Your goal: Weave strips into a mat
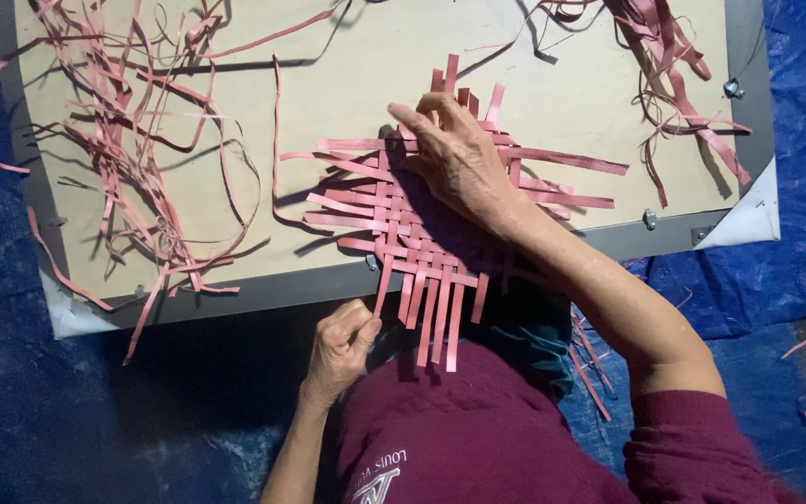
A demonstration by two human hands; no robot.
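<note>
We see the woven mat (422, 233) of pink strips lying flat on the beige board (347, 65), approx. at the board's near edge, w/ loose strip ends sticking out on all four sides and several ends overhanging the grey frame (235, 294) toward the person. The right hand (459, 163) rests palm-down on the mat's upper-right portion, fingers spread and flat; its grip is open, pressing on the weave, not closed round any strip. The left hand (340, 347) sits below the board edge, just beside the overhanging ends, fingers curled into a loose fist; we cannot tell whether its grip holds a strip, since the fingertips are turned away and in shadow. A tangle of loose pink strips (132, 159) lies on the board's left side, well apart from the mat; a second bundle (669, 65) lies at upper right. The board sits on a blue tarp (795, 187). Maroon sleeve (701, 448) covers the right arm above the forearm.
</note>
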